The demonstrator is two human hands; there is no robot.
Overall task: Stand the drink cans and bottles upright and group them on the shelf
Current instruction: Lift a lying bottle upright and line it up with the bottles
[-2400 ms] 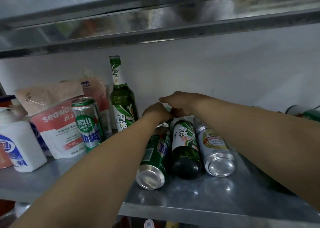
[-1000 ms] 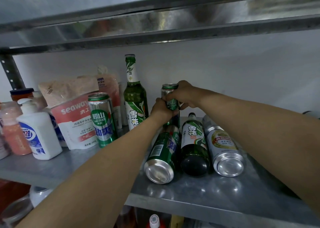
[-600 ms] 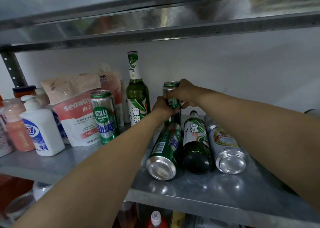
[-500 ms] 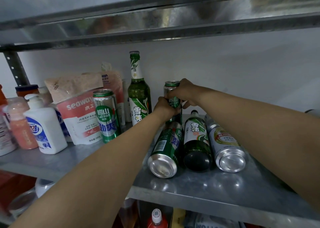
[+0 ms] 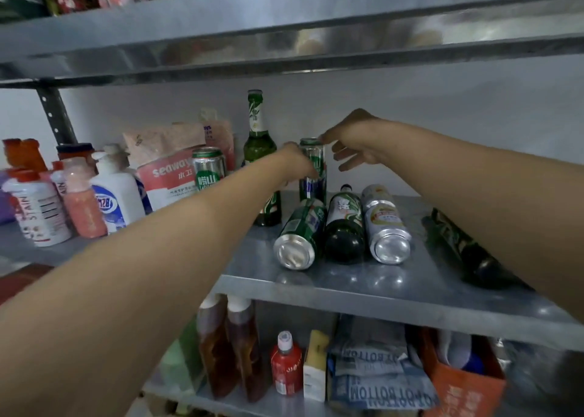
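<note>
**Cans and Bottles on a Metal Shelf**

Shiny metal makes up the shelf (image 5: 347, 285), and a white wall stands behind it. At the back, a green can (image 5: 313, 170) stands upright. The left hand (image 5: 298, 163) is wrapped around its side and holds it. The right hand (image 5: 350, 141) is just beside the can's top with its fingers spread open, and it holds nothing; one fingertip looks close to the rim, but I cannot tell if it touches.

Left of that can, a tall green glass bottle (image 5: 257, 151) stands upright, partly hidden by the left arm. Farther left stands another green can (image 5: 209, 168), in front of a red and white bag (image 5: 169, 178).

Three drinks lie on their sides in a row, touching each other, with their bottoms facing out: a lying green can (image 5: 300, 234), a dark green bottle (image 5: 344, 223) and a silver can (image 5: 387, 227). One more dark bottle (image 5: 464, 246) lies on its side to the right, partly under the right arm.

White and pink soap bottles (image 5: 94, 195) stand at the far left.
</note>
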